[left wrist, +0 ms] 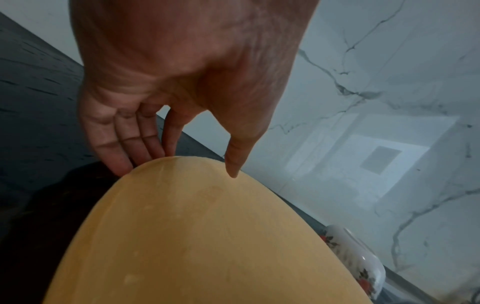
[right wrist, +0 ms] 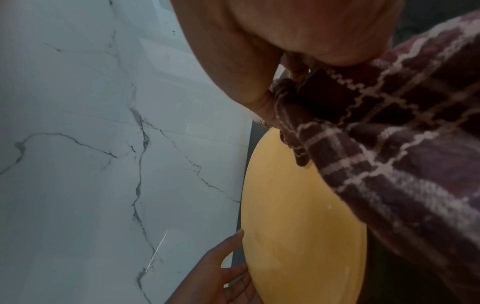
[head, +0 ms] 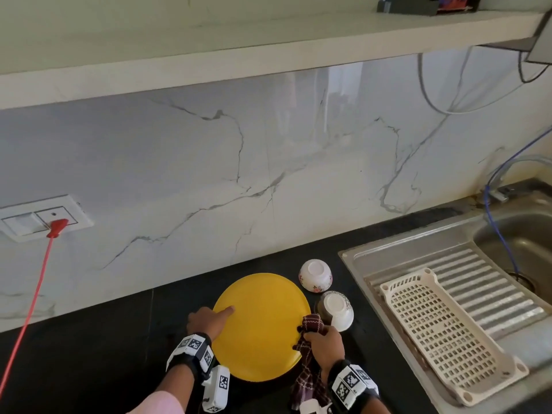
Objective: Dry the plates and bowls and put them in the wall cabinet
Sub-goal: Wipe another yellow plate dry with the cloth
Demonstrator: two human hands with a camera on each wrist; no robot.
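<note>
Two wrists wearing tracking bands frame a yellow plate on a black counter, as a person works through drying dishes bound for a wall cabinet. Left hand steadies the plate at its left rim, fingers fairly straight along the edge and thumb tip resting on the face. Right hand bunches a dark checked cloth in curled fingers, pressed at the plate's right rim. Two white floral bowls sit upturned just beside the plate, near the sink's draining rack. Stiff, smooth and probably light, the plate looks slippery if wet and liable to skate on the counter; opposite rims, thumb over and fingers under, appear the surest hold. Bowls seem breakable, best cupped around the wall.
</note>
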